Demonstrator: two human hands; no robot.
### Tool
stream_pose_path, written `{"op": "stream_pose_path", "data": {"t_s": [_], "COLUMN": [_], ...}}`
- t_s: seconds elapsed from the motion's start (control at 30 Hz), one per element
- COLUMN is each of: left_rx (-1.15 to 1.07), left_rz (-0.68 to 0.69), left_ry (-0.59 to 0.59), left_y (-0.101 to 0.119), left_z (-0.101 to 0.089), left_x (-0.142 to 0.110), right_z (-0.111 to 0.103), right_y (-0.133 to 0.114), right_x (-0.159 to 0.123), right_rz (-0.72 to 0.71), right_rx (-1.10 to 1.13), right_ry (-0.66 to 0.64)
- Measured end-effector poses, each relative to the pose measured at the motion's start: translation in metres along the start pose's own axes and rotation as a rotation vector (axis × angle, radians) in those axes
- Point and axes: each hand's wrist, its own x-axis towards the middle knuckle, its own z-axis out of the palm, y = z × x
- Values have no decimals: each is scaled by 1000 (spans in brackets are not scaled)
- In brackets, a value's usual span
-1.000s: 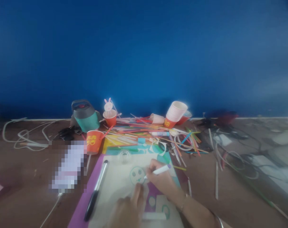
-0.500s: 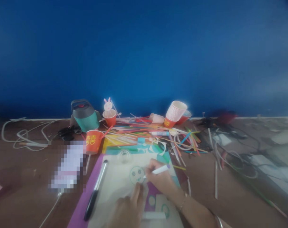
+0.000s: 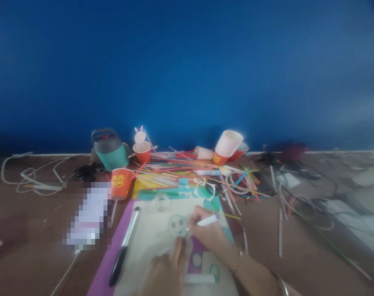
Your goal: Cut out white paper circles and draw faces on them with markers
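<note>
My right hand [image 3: 207, 233] is closed round a white marker pen [image 3: 206, 221] with a purple end, its tip touching a green circle with a face [image 3: 177, 226] on cream paper [image 3: 152, 238]. My left hand [image 3: 166, 271] rests flat on the paper just below the circle, one finger stretched toward it. A black and silver marker [image 3: 124, 246] lies on the paper's left side. The cream paper lies on a purple sheet [image 3: 109, 263].
Behind the paper is a heap of coloured straws [image 3: 187, 168], orange paper cups [image 3: 121, 183], a stack of cups [image 3: 227, 147], a teal jug [image 3: 110, 150] and a tape roll [image 3: 161, 201]. Cables [image 3: 32, 176] lie left and right. A blurred-out object [image 3: 89, 213] sits at left.
Hardly anything differs. The view has shifted very slightly. The pen tip stays at the circle's right edge and both hands keep their places.
</note>
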Motion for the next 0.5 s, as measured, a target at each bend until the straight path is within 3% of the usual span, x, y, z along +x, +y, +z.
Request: {"op": "stream_pose_path", "data": {"t_s": [0.23, 0.5], "left_rx": [17, 51], "left_rz": [-8, -3], "left_ry": [-3, 19], "left_y": [1, 1], "left_z": [2, -2], "left_x": [0, 0], "right_z": [-1, -2], "right_y": [0, -2], "right_x": [0, -1], "right_rz": [69, 31], "right_rx": [101, 47], "right_ry": [-10, -56]}}
